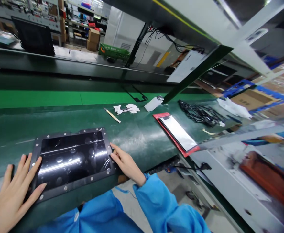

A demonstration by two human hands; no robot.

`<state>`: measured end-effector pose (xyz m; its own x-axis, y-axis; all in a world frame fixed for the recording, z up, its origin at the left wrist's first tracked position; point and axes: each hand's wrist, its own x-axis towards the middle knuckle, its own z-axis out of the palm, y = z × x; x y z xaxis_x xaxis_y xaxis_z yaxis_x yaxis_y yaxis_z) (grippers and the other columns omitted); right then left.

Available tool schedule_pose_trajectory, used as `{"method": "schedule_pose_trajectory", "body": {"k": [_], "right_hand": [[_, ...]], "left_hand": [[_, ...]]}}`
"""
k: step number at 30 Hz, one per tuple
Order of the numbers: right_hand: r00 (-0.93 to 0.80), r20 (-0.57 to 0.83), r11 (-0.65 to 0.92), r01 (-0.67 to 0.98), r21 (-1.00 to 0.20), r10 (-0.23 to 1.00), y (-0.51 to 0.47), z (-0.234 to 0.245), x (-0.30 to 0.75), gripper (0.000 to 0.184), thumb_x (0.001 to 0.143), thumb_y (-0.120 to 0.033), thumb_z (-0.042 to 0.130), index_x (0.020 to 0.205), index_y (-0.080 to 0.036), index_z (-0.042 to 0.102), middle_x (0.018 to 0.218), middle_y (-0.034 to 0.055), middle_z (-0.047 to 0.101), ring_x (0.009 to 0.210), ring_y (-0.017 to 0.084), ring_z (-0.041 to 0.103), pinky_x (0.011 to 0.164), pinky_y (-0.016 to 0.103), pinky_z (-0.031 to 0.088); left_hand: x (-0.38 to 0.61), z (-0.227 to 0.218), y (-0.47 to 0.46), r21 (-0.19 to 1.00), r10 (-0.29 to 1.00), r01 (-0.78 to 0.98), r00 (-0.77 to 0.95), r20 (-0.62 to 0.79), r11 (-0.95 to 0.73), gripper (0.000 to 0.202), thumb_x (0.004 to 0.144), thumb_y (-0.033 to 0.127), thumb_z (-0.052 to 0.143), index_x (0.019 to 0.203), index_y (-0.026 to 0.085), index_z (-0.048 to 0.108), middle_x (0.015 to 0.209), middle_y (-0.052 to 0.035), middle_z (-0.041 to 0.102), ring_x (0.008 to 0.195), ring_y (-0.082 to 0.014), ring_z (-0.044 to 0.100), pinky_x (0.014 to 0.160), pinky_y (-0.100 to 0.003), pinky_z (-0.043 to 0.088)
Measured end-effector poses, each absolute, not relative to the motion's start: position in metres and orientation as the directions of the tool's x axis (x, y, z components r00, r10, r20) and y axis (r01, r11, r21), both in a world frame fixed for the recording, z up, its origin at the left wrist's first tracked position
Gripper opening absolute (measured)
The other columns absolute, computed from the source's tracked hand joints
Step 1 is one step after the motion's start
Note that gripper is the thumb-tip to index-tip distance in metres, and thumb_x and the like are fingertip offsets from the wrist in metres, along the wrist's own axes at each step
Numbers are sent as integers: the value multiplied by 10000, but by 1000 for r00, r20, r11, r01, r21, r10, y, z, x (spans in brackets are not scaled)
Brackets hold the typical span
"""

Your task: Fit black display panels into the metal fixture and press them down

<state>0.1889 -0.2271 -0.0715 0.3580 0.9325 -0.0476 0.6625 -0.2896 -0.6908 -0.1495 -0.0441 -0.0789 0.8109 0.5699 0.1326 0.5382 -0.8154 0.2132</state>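
A black display panel in a dark frame with round silver spots lies on the green bench top, glossy and reflecting the lights. My left hand rests at its left edge, fingers spread, fingertips and thumb touching the frame. At the right edge, my right hand pinches the frame between thumb and fingers; part of the grip is hidden. Beyond the panel lie a craft knife with a pale handle and crumpled white tissue. A white plastic bottle lies tilted further right.
To the right, a red sheet carries a white-and-black strip panel. Behind it is a pile of black strips. A dark green post slants up from the bench. A green conveyor belt runs along the back.
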Motion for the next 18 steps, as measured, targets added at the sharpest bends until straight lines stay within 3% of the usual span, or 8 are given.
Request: {"method": "schedule_pose_trajectory", "body": {"k": [5,9,12,15,18], "right_hand": [[252,-65,-235,739,-632,966,-219,-50,209,402,962,-273,531,1352,-191,482,788,-20,598,689,162,597,656,259,478],[215,58,-154,839,-522,975,-189,-28,211,393,963,-273,502,1352,-219,478,1065,63,593,888,218,609,778,348,503],[45,188,39,906,-421,981,-152,-20,195,380,976,-250,466,1356,-251,467,1234,72,555,1095,234,558,908,393,490],[-111,229,202,882,-425,967,-117,-23,176,322,979,-205,444,1287,-247,530,1256,58,572,1155,229,528,977,420,446],[-142,237,240,854,-461,961,-94,-31,165,387,946,-84,372,1267,-221,542,1199,64,608,1113,230,547,923,429,448]], "left_hand": [[-162,-102,-30,261,542,492,823,170,-830,788,901,530,430,1522,187,88,1582,-105,119,1444,-372,88,1155,-606,92],[-164,-100,-31,266,544,493,822,168,-828,867,883,546,498,1521,167,50,1572,-144,134,1442,-373,84,1152,-607,109],[-159,-91,-36,218,545,507,819,179,-834,951,858,580,528,1517,127,15,1555,-193,150,1438,-398,74,1134,-642,108],[-156,-86,-39,165,556,533,815,164,-830,986,841,585,552,1514,106,12,1551,-197,160,1439,-399,68,1133,-647,79],[-155,-85,-41,136,571,555,805,161,-821,979,842,570,556,1513,99,22,1555,-181,164,1443,-386,67,1142,-633,45]]}}
